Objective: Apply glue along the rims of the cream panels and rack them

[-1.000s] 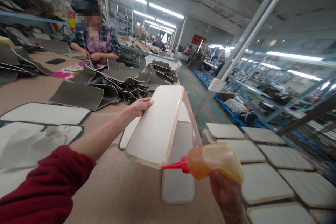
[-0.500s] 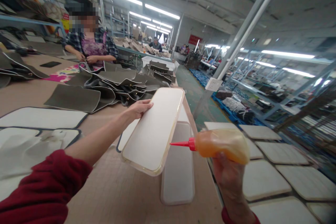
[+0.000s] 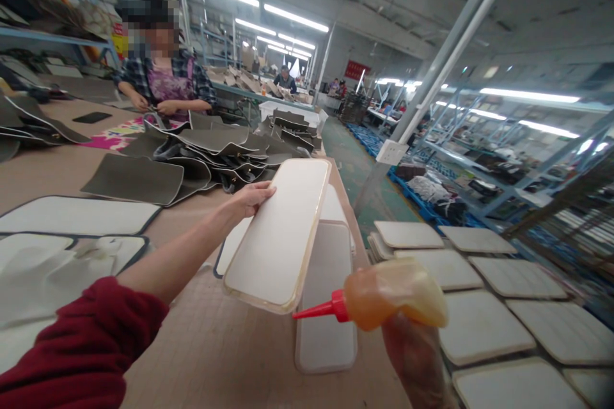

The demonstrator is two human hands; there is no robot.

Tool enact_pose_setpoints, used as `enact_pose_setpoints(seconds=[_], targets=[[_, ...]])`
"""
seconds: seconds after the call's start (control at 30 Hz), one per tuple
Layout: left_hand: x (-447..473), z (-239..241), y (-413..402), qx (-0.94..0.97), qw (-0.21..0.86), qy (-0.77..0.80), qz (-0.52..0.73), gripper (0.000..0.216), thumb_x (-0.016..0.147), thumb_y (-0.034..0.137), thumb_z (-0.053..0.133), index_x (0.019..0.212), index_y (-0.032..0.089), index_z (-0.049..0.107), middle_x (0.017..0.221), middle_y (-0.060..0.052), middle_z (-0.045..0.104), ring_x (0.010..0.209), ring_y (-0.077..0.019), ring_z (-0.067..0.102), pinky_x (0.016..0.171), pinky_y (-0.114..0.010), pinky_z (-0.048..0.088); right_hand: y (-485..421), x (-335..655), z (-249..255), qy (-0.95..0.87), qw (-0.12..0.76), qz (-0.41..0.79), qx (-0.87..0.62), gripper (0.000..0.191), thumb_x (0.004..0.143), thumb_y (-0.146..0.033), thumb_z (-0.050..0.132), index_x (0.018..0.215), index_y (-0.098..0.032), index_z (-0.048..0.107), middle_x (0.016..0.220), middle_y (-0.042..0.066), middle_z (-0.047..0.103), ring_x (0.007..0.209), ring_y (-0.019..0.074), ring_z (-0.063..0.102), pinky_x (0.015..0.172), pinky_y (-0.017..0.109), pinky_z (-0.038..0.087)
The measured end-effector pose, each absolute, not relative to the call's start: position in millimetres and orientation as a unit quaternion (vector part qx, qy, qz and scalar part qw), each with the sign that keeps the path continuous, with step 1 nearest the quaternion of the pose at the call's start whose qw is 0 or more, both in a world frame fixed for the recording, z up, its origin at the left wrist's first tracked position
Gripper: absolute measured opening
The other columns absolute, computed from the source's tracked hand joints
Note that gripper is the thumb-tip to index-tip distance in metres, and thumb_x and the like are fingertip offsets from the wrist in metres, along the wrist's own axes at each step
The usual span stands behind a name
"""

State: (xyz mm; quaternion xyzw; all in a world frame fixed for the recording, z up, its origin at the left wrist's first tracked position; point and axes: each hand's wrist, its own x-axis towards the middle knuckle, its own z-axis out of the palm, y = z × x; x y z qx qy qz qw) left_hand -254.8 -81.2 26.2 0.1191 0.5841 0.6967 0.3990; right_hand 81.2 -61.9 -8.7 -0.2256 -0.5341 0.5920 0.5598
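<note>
My left hand (image 3: 254, 198) grips the left edge of a white rounded panel (image 3: 281, 236), held tilted above the table. A shiny, yellowish strip runs along the panel's rim. In my right hand (image 3: 412, 345) is a squeeze bottle (image 3: 396, 294) of amber liquid, lying sideways with its red nozzle pointing left. The nozzle tip is close to the panel's lower right corner; whether it touches I cannot tell. Beneath the held panel, another white panel (image 3: 326, 339) lies on the brown table (image 3: 206, 351), partly covered from view.
Dark grey pieces with white edges (image 3: 206, 140) are heaped at the table's far side, where a co-worker (image 3: 167, 86) handles something small. White panels with dark edging (image 3: 77, 214) lie at left. Several pale panels (image 3: 484, 326) are laid out at right, beyond the table edge. A metal post (image 3: 422, 92) rises behind.
My right hand has brought the bottle down and left, its nozzle sliding along the panel's right edge to the lower corner. The panel has shifted slightly left in my left hand.
</note>
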Motion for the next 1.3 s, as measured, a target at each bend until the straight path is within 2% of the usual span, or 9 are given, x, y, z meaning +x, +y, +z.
enact_pose_setpoints(seconds=[0.13,0.27,0.37,0.5,0.7,0.8,1.0,1.1,1.3], targets=[[-246.4,29.0,-85.7,0.145,0.381,0.581,0.705,0.037,0.068,0.008,0.080,0.104,0.014,0.072,0.064,-0.001,0.072,0.050,-0.0117,0.063,0.050,-0.019,0.051,-52.4,82.5,-6.8,-0.446,0.624,0.603,-0.218,0.038,0.072,-0.043,0.078,0.108,-0.032,0.071,0.089,0.003,0.077,0.072,0.0230,0.072,0.066,0.035,0.060],[-233.0,28.8,-98.5,0.163,0.364,0.603,0.691,0.057,0.066,0.014,0.083,0.121,0.015,0.065,0.071,-0.003,0.075,0.056,-0.0138,0.066,0.049,-0.018,0.050,-31.2,83.5,-1.2,-0.418,0.655,0.598,-0.197,0.026,0.079,-0.040,0.072,0.103,-0.030,0.073,0.095,0.002,0.078,0.080,0.0236,0.073,0.075,0.041,0.061],[-226.9,25.1,-111.4,0.193,0.379,0.619,0.660,0.068,0.067,0.022,0.083,0.130,0.016,0.059,0.078,-0.005,0.077,0.062,-0.0153,0.068,0.049,-0.018,0.049,-19.7,83.8,10.9,-0.386,0.677,0.598,-0.188,0.033,0.072,-0.037,0.079,0.102,-0.027,0.073,0.097,0.002,0.077,0.085,0.0220,0.072,0.080,0.038,0.060],[-219.8,23.1,-126.1,0.241,0.415,0.619,0.621,0.076,0.055,0.033,0.088,0.125,0.019,0.064,0.084,-0.006,0.078,0.067,-0.0200,0.071,0.051,-0.022,0.051,-11.4,81.3,31.5,-0.372,0.705,0.578,-0.175,0.038,0.062,-0.034,0.086,0.097,-0.025,0.073,0.095,0.000,0.077,0.086,0.0173,0.071,0.079,0.028,0.059],[-207.1,24.6,-140.5,0.268,0.450,0.606,0.599,0.072,0.050,0.038,0.090,0.117,0.024,0.069,0.091,-0.005,0.079,0.075,-0.0242,0.073,0.059,-0.026,0.056,2.8,74.5,45.5,-0.401,0.734,0.523,-0.164,0.033,0.059,-0.032,0.087,0.087,-0.023,0.072,0.080,-0.001,0.075,0.078,0.0175,0.070,0.075,0.030,0.058],[-204.6,23.5,-146.4,0.273,0.455,0.609,0.589,0.069,0.049,0.036,0.091,0.114,0.027,0.071,0.092,-0.004,0.079,0.079,-0.0261,0.073,0.062,-0.028,0.057,9.2,75.4,48.6,-0.405,0.745,0.503,-0.168,0.036,0.057,-0.029,0.088,0.089,-0.022,0.071,0.085,0.001,0.075,0.077,0.0173,0.069,0.073,0.031,0.058],[-209.2,15.2,-151.6,0.312,0.468,0.595,0.574,0.055,0.063,0.047,0.083,0.115,0.032,0.072,0.102,-0.002,0.077,0.086,-0.0262,0.073,0.067,-0.028,0.057,15.2,85.4,56.1,-0.454,0.735,0.481,-0.152,0.049,0.056,-0.025,0.087,0.100,-0.023,0.068,0.087,0.001,0.073,0.079,0.0176,0.067,0.076,0.032,0.057],[-210.1,17.7,-153.0,0.311,0.463,0.605,0.568,0.058,0.061,0.048,0.083,0.116,0.031,0.072,0.104,-0.003,0.077,0.090,-0.0289,0.072,0.071,-0.031,0.058,17.9,91.0,58.7,-0.479,0.730,0.464,-0.152,0.047,0.056,-0.026,0.087,0.099,-0.023,0.067,0.084,0.000,0.071,0.075,0.0182,0.066,0.073,0.034,0.057],[-197.4,56.6,-163.5,0.339,0.428,0.634,0.548,0.037,0.046,0.048,0.086,0.082,0.039,0.080,0.093,0.005,0.078,0.092,-0.0339,0.070,0.072,-0.037,0.058,23.7,102.1,68.2,-0.486,0.696,0.506,-0.150,0.042,0.047,-0.028,0.090,0.084,-0.025,0.069,0.074,-0.001,0.073,0.067,0.0204,0.065,0.074,0.043,0.057]])
